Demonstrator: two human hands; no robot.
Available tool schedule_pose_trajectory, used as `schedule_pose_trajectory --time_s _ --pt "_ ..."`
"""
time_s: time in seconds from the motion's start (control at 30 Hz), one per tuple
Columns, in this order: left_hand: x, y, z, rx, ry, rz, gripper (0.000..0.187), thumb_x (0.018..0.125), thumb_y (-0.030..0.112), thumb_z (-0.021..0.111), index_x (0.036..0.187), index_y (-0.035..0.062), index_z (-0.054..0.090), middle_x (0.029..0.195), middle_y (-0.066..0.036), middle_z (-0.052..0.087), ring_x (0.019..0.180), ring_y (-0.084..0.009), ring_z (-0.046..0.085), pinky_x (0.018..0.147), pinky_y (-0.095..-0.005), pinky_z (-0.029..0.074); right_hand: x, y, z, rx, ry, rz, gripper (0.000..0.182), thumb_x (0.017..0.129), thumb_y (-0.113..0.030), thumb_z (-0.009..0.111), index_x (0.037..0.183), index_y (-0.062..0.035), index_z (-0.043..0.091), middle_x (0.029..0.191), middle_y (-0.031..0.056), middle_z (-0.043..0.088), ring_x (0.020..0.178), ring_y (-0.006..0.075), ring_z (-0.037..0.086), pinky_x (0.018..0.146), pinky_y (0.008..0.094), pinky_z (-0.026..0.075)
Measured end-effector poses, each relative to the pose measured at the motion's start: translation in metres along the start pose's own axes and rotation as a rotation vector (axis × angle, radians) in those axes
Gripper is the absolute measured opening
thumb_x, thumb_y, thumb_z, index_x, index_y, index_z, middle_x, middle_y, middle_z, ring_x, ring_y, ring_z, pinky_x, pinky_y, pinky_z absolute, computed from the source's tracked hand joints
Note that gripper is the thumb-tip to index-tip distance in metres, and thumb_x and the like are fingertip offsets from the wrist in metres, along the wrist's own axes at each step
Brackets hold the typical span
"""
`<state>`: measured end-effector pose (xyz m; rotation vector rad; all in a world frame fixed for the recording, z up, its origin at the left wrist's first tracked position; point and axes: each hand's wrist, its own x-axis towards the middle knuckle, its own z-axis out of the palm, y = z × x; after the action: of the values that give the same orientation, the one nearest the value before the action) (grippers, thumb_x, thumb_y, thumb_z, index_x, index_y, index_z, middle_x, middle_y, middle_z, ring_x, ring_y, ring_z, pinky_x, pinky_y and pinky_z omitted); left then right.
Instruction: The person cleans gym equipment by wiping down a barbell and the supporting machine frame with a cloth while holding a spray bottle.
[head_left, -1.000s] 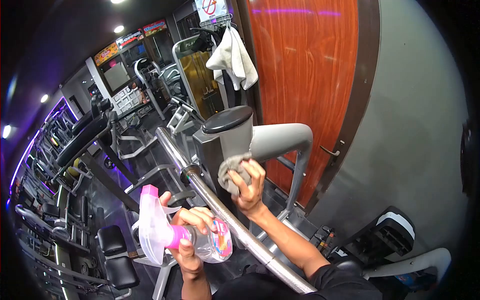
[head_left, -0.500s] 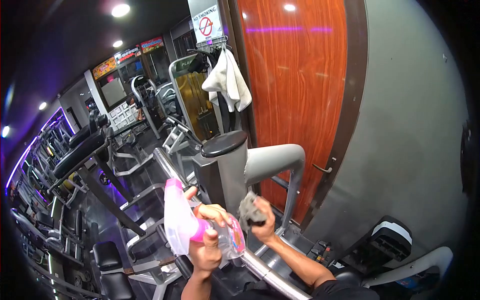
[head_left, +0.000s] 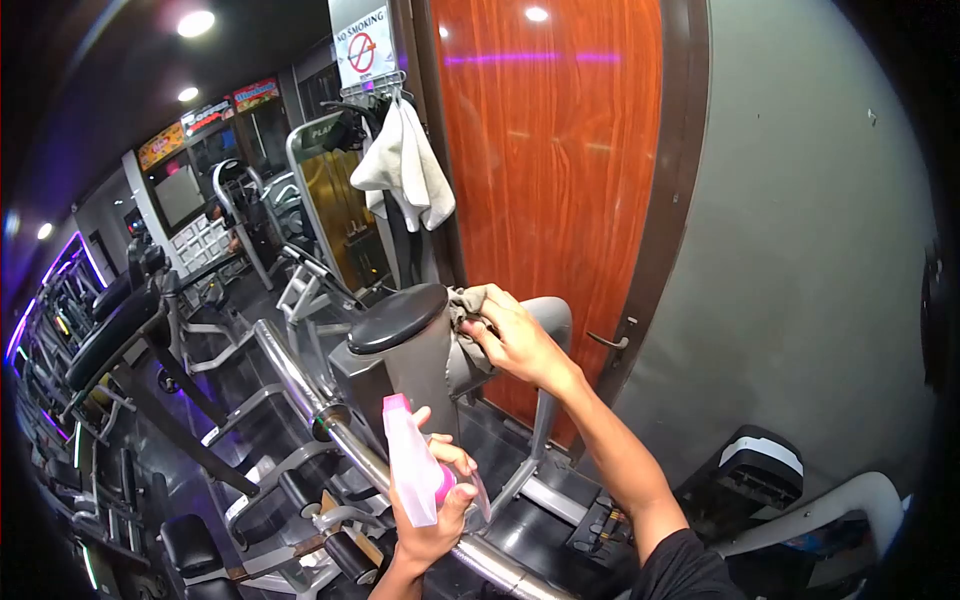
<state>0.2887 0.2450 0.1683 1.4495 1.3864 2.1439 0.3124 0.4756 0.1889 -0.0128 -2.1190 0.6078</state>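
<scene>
At the side of a grey metal post (head_left: 418, 372), just below its smooth, black oval cap (head_left: 400, 318), the right hand (head_left: 510, 338) has its fingers curled around a crumpled grey cloth (head_left: 466, 303), soft and deeply folded, which rests where a thick, rounded tube (head_left: 550, 316) meets the post. Nearer the wearer, the left hand (head_left: 437, 515) is closed around a spray bottle (head_left: 413, 470) with a cloudy white plastic head, pink nozzle and pink collar; most of the bottle's body is hidden behind the fingers. A shiny, round steel bar (head_left: 290, 370) runs slantwise past the post, and the bottle and left hand cover part of it. Behind the post stand a glossy, red-brown wood-grain door (head_left: 545, 170) and a hanging fluffy white towel (head_left: 405, 170), below a no-smoking sign (head_left: 362, 50). Padded gym machines (head_left: 190, 545) crowd the dark floor to the left, and a plain grey wall (head_left: 790, 220) fills the right.
</scene>
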Motion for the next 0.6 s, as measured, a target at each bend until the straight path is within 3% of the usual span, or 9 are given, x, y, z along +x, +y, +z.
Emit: schedule_pose_trajectory --time_s 0.17,0.23,0.27,0.37,0.4,0.47,0.6 --pt "-0.003 -0.001 -0.004 -0.031 -0.085 -0.071 0.086 0.079 0.026 0.077 0.138 -0.008 0.025 0.082 -0.004 0.056 0.078 -0.0147 0.057 0.091 -0.0347 0.041 0.002 0.015 -0.017 -0.306 -0.192 0.069 0.019 0.086 -0.011 0.06 0.102 -0.0012 0.058 0.113 0.0135 0.056 0.102 0.0335 0.055 0.086 0.0422 0.047" --pt "-0.002 0.001 -0.004 -0.122 -0.093 -0.224 0.08 0.078 0.015 0.077 0.138 -0.0045 0.028 0.086 -0.005 0.055 0.079 -0.0146 0.055 0.085 -0.0317 0.043 0.001 0.029 -0.028 -0.442 -0.26 0.19 0.022 0.086 -0.012 0.059 0.105 -0.0021 0.059 0.114 0.0128 0.056 0.106 0.0332 0.055 0.087 0.0426 0.048" --pt "-0.003 -0.006 -0.006 -0.072 -0.122 -0.165 0.076 0.077 0.006 0.076 0.137 -0.0019 0.03 0.086 -0.006 0.056 0.077 -0.0144 0.056 0.077 -0.0281 0.046 -0.002 0.041 -0.032 -0.516 -0.303 0.288 0.023 0.086 -0.014 0.058 0.107 -0.0034 0.06 0.117 0.0129 0.055 0.109 0.0332 0.054 0.087 0.0432 0.049" --pt "-0.001 0.001 -0.01 0.044 -0.225 -0.227 0.075 0.076 0.005 0.076 0.137 -0.0007 0.031 0.086 -0.006 0.056 0.076 -0.0145 0.057 0.074 -0.0276 0.047 -0.009 0.097 -0.044 -0.468 -0.374 0.5 0.024 0.092 -0.019 0.053 0.107 -0.0009 0.059 0.12 0.0175 0.052 0.114 0.0366 0.05 0.094 0.047 0.044" --pt "0.0 0.008 -0.009 0.054 -0.259 -0.322 0.08 0.078 0.015 0.076 0.138 -0.003 0.026 0.082 -0.007 0.056 0.082 -0.0168 0.057 0.082 -0.0318 0.046 -0.011 0.124 -0.049 -0.408 -0.402 0.48 0.025 0.093 -0.02 0.052 0.106 0.0001 0.059 0.119 0.0196 0.052 0.114 0.0372 0.05 0.095 0.0471 0.042" --pt "-0.001 0.008 -0.009 0.038 -0.282 -0.334 0.078 0.078 0.012 0.075 0.138 -0.0027 0.027 0.082 -0.007 0.056 0.082 -0.0168 0.057 0.082 -0.0316 0.046 -0.011 0.137 -0.054 -0.352 -0.401 0.464 0.029 0.094 -0.023 0.05 0.106 0.0021 0.059 0.117 0.0247 0.052 0.114 0.0377 0.049 0.097 0.0458 0.04" --pt "-0.004 0.004 -0.007 0.036 -0.292 -0.347 0.072 0.078 0.003 0.071 0.137 -0.0018 0.03 0.082 -0.007 0.056 0.081 -0.0172 0.057 0.08 -0.0321 0.047 -0.006 0.174 -0.055 -0.447 -0.526 0.525 0.03 0.096 -0.024 0.048 0.119 -0.0095 0.059 0.12 0.0256 0.052 0.117 0.0394 0.048 0.099 0.0475 0.04"
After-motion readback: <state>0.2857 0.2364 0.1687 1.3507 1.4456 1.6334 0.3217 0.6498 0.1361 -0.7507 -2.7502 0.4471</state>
